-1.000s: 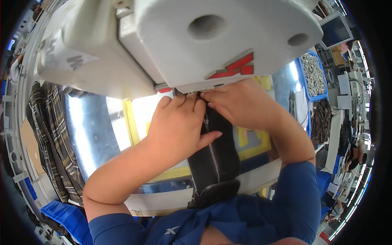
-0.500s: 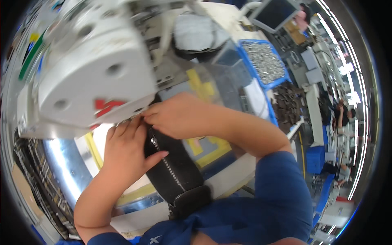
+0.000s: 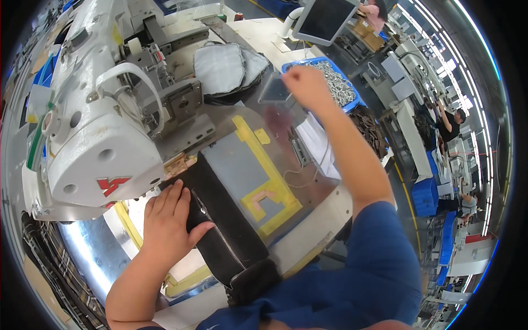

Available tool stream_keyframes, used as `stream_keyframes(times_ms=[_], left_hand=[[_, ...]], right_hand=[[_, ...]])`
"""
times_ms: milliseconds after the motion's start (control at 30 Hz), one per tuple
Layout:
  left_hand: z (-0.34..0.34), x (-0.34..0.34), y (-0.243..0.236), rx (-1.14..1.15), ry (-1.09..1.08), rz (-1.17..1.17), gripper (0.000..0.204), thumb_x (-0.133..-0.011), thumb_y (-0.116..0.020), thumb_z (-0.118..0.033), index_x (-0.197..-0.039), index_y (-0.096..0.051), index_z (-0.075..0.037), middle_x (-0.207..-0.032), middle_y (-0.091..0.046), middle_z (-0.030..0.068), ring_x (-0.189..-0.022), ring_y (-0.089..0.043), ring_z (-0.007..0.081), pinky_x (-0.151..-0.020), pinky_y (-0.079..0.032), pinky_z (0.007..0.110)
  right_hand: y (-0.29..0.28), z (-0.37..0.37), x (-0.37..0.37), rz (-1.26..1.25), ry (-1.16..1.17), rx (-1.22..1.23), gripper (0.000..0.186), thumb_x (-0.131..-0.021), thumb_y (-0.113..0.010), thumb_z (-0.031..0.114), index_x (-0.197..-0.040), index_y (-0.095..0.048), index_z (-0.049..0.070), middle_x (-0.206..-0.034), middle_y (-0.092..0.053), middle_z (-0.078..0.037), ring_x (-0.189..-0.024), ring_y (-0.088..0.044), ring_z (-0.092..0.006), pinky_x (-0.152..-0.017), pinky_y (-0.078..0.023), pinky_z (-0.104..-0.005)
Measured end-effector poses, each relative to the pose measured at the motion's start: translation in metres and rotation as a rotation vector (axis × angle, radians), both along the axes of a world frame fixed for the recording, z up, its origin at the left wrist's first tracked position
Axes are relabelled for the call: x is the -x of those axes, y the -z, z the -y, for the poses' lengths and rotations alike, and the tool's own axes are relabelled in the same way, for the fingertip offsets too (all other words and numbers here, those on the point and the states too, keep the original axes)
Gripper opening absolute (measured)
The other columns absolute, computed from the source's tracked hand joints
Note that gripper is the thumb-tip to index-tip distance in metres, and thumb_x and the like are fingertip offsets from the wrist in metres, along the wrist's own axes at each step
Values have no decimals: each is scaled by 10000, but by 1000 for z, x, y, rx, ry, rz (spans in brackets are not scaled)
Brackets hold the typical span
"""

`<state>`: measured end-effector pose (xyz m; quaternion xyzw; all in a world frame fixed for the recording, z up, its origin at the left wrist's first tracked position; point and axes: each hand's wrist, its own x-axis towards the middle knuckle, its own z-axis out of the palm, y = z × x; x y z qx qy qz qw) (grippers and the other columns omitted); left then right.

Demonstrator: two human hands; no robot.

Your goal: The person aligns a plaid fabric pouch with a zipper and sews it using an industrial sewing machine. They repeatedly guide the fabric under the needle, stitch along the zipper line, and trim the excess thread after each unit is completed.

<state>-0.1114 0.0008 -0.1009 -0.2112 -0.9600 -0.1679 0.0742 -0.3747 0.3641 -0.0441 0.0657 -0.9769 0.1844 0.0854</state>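
A black fabric piece (image 3: 234,234) with a silver zipper (image 3: 223,235) lies under the head of a white sewing machine (image 3: 104,159). On the fabric's left edge my left hand (image 3: 168,220) rests flat, thumb spread toward the zipper, fingertips close to the machine head. My right hand (image 3: 311,88) is lifted away at the far right, over the near left side of a blue tray (image 3: 356,102) of small silver metal pieces (image 3: 338,85). Its fingers are curled in; whatever they may hold is hidden. A small clear-walled box (image 3: 273,91) stands just left of that hand.
Yellow tape (image 3: 256,157) marks the grey work plate right of the fabric. White cloth pieces (image 3: 220,66) are stacked behind it. Brown pieces (image 3: 369,132) lie near the tray, and a monitor (image 3: 324,19) stands at the back. Other people work farther right.
My right hand has left the fabric beside the machine head and moved far and right to the blue tray. My left hand stays on the fabric.
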Motion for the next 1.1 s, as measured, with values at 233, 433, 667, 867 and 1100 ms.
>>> stream_keyframes(times_ms=[233,433,667,867,1100], left_hand=[[-1,1,-4,35,24,-23,858,-854,-796,-598,-1385,-637,56,-1509,-606,241,-1355,-594,399,-1127,-426,515],[-1,-8,-11,57,25,-34,837,-866,-792,-582,-1388,-642,54,-1449,-643,236,-1323,-616,398,-1108,-464,495],[-1,-11,-5,14,88,-73,716,-874,-809,-514,-1327,-689,27,-1341,-683,197,-1275,-640,366,-1073,-490,473],[0,-10,-1,-28,70,-81,725,-876,-811,-502,-1352,-670,26,-1388,-673,214,-1301,-639,373,-1092,-498,473],[0,-8,-2,-38,55,-12,761,-902,-787,-496,-1423,-622,34,-1466,-632,250,-1361,-612,385,-1153,-472,480]], right_hand=[[49,-79,63,5,221,-217,385,-857,-780,402,-860,-810,18,-855,-767,-252,-853,-766,-410,-818,-585,-503],[45,-81,68,69,156,-283,389,-855,-750,346,-916,-808,-34,-1000,-763,-308,-1005,-757,-448,-937,-577,-531],[48,-86,69,101,188,-195,351,-896,-754,321,-775,-769,-8,-785,-753,-249,-779,-768,-366,-741,-570,-485],[39,-84,61,-235,40,-328,300,-928,-784,292,-882,-756,-3,-783,-741,-147,-716,-724,-234,-675,-559,-409],[8,109,-89,306,-702,332,161,-966,-768,54,-1121,-778,11,-934,-771,-74,-814,-731,-166,-714,-580,-315]])
